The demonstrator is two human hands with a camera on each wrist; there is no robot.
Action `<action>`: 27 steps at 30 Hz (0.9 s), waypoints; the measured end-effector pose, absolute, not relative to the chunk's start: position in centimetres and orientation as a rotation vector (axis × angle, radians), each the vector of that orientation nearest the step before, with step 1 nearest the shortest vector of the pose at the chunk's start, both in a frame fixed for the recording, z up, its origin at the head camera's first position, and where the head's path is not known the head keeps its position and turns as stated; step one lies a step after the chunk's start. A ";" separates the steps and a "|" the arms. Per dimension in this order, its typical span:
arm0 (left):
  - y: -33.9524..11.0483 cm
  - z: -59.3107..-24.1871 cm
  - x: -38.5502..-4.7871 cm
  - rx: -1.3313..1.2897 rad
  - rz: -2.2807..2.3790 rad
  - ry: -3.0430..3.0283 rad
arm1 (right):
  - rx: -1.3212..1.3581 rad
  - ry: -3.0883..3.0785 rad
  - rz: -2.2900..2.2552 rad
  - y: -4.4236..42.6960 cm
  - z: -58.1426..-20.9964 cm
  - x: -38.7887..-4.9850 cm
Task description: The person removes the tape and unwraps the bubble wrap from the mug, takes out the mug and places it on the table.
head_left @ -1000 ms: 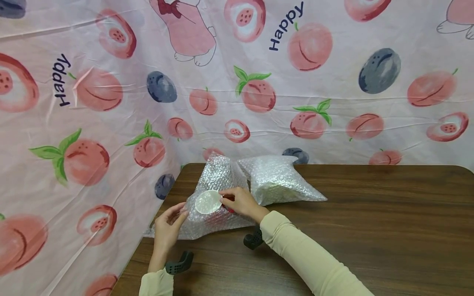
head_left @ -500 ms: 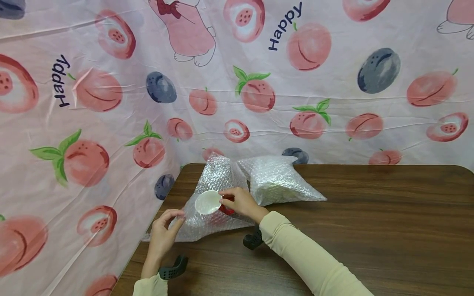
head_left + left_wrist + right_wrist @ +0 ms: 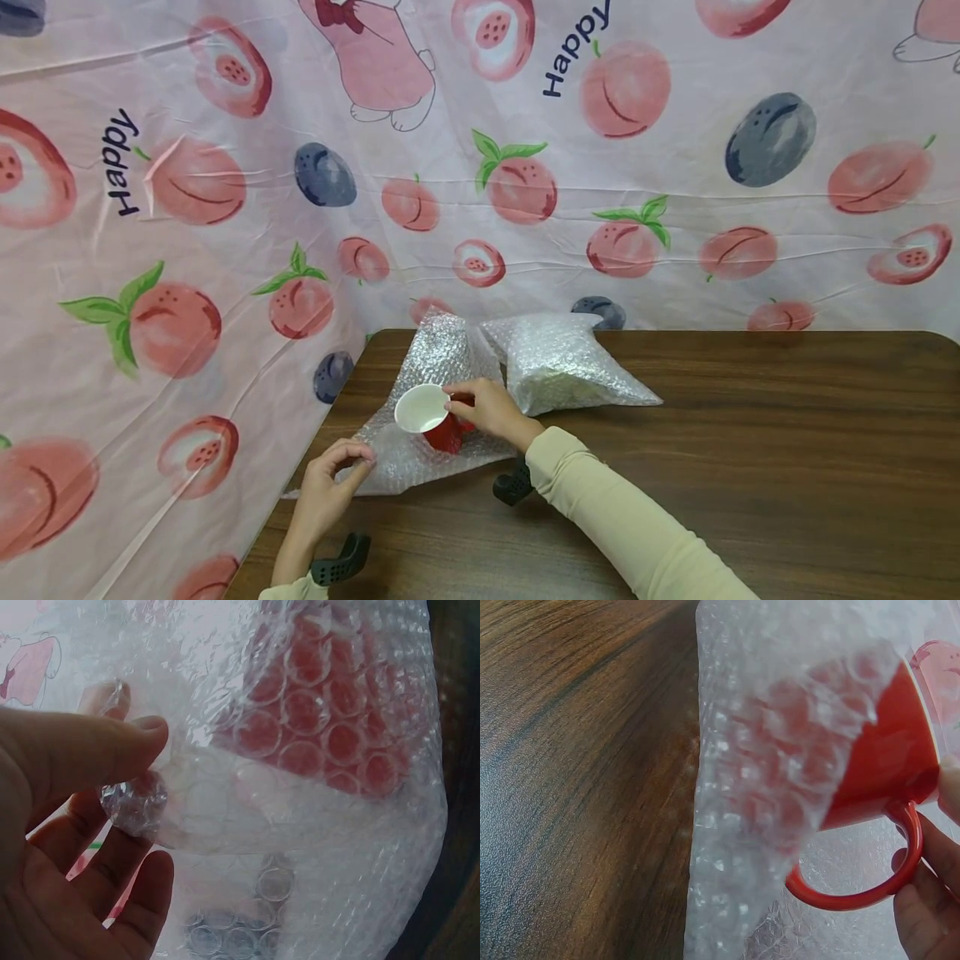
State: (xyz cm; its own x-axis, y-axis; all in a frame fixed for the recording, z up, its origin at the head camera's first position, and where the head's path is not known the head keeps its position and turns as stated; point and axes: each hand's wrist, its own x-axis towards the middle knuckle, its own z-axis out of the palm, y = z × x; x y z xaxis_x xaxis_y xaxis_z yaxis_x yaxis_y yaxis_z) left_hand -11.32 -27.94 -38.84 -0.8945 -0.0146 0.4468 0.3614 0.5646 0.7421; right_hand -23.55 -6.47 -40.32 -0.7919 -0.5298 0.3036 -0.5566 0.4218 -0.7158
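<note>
A red mug with a white inside lies tilted on a sheet of bubble wrap, its mouth facing left and up. My right hand grips it near the rim; in the right wrist view the fingers touch the red handle. Part of the mug's body shows through a flap of bubble wrap there. My left hand pinches a corner of the wrap between thumb and finger. The left wrist view shows the mug's red base behind the bubbles.
Behind the mug, more bubble wrap stands up in a crumpled peak. A second bubble-wrap bundle lies to its right, contents unclear. The dark wooden table extends right; a fruit-print cloth hangs behind and left.
My left hand has moved down and left, drawing the bubble wrap off the mug's front. More of the red mug shows now. The right hand has stayed in place.
</note>
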 end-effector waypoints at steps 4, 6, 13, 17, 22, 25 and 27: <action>-28.5 -39.5 -11.2 -0.295 -1.227 -2.441 | 1.007 -2.617 1.333 -6.5 -40.3 -23.5; -28.9 -40.0 -11.1 -0.306 -1.201 -2.479 | 1.006 -2.619 1.331 -6.5 -40.3 -23.5; -29.4 -40.9 -10.2 -0.398 -1.121 -2.584 | 1.011 -2.630 1.346 -6.4 -40.3 -23.6; -29.1 -41.1 -9.6 -0.433 -1.124 -2.629 | 1.011 -2.629 1.357 -6.4 -40.2 -23.6; -28.9 -41.5 -8.9 -0.519 -1.122 -2.692 | 1.010 -2.624 1.362 -6.4 -40.3 -23.5; -28.8 -41.8 -8.7 -0.576 -1.116 -2.723 | 1.006 -2.629 1.361 -6.4 -40.3 -23.5; -28.8 -42.1 -8.6 -0.603 -1.127 -2.735 | 0.999 -2.636 1.361 -6.4 -40.4 -23.5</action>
State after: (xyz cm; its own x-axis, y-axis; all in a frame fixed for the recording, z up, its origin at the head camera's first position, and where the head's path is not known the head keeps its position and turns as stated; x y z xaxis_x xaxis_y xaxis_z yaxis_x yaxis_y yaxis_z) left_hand -8.60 -28.84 -42.11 -0.9129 0.3150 0.2597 0.4065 0.6428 0.6493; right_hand -23.49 -6.42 -40.35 -0.7960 -0.5327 0.2873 -0.5427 0.4180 -0.7285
